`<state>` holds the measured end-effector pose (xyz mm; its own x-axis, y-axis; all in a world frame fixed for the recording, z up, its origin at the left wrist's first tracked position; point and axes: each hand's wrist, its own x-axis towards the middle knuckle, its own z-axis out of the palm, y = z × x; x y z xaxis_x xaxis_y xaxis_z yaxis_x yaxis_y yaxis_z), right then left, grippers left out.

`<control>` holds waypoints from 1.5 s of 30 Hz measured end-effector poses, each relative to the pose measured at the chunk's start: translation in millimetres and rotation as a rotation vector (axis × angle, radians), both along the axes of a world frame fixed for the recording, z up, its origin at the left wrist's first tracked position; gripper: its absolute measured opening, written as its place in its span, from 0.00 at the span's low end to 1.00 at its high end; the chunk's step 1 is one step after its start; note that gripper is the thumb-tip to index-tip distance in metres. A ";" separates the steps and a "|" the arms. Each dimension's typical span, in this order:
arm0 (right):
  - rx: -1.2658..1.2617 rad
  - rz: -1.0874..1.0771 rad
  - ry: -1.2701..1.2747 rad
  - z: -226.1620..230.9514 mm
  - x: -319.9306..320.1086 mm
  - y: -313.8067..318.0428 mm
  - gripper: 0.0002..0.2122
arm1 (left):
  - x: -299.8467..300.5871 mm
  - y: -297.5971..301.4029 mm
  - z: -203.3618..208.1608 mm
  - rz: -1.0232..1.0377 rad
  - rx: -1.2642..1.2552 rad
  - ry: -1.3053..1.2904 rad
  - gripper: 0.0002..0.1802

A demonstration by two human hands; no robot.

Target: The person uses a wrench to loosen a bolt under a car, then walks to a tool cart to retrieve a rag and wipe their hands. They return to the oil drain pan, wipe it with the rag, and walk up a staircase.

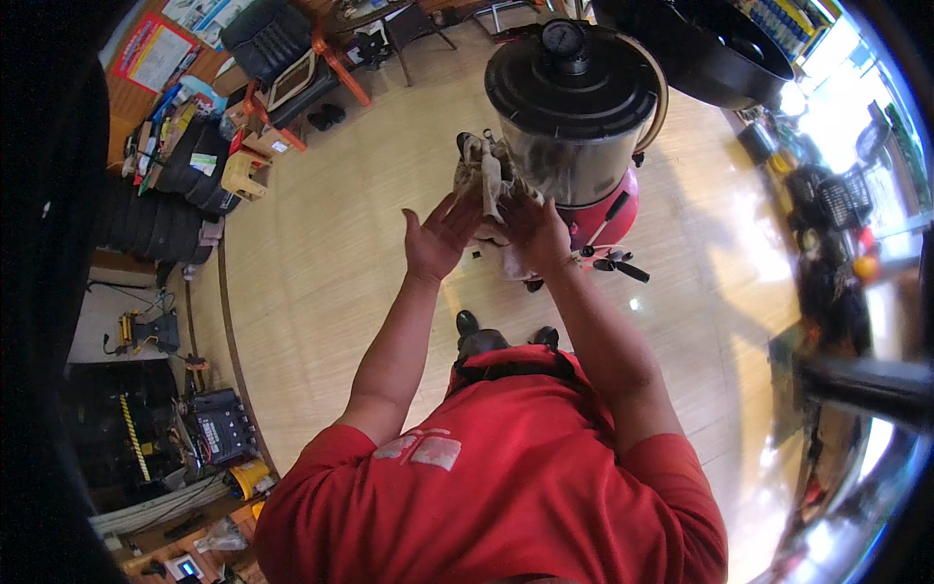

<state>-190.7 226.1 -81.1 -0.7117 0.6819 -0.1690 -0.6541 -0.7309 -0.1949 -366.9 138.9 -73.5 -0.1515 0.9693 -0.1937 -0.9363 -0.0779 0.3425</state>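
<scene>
Both my arms reach forward with palms turned up. My left hand [436, 237] is open, its thumb held wide and its fingertips at a dirty beige rag [486, 173]. On the other side of the rag is my right hand [538, 234], also open, its fingers stretched out along the cloth. Neither hand is closed around it; whether the fingertips press on the rag I cannot tell. The crumpled rag is against the left side of a tank machine, which has a translucent cylinder [559, 161], a black lid [572, 83] with a round gauge [563, 38] and a red base [623, 209].
Black-handled levers [620, 266] stick out low on the machine, and a hose [663, 92] curves round its right. A large black basin [710, 58] stands behind. Stacked tires [156, 219], a yellow stool [245, 175] and a black chair [275, 54] line the left.
</scene>
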 end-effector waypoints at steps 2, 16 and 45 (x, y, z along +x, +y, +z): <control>-0.046 0.016 0.064 6.0 8.6 -4.7 0.31 | -6.0 -6.9 -6.4 0.078 -0.055 0.009 0.49; -0.061 0.070 0.191 -4.8 21.8 -18.9 0.36 | -20.6 -5.6 -47.1 0.068 -0.494 0.597 0.39; 0.210 -0.035 -0.702 -64.2 10.9 -27.6 0.09 | 13.1 -51.8 -40.2 0.011 -0.093 1.081 0.09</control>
